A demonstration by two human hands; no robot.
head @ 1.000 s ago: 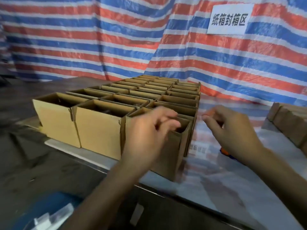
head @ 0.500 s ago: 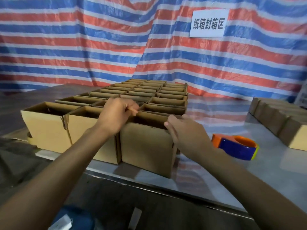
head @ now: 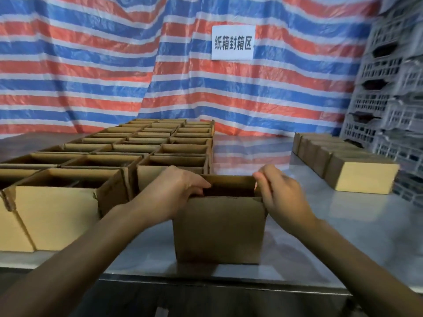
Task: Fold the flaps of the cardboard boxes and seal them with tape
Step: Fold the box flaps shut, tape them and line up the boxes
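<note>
Striped red, white and blue tarpaulin was hung behind a pale desk, and a white sign was fixed to it. The left grip was curled over the left top edge of a cardboard box, with fingers hooked into the opening. The right grip was closed on the right top edge, fingertips bunched at the far corner.

The box was stood upright near the front edge of the desk, between both forearms and just apart from the block of open boxes on its left. Its top was seen open and its inside dark; its near face was plain brown and unprinted. Whether any side flap was already tucked in could not be told.

The step in hand was judged to be the flap folding. Next, the short flaps would need to be pressed down and the long ones brought together and held flat before tape could be laid along the seam. No tape was seen. Closed boxes were lined up at the right, beside stacked grey crates.
</note>
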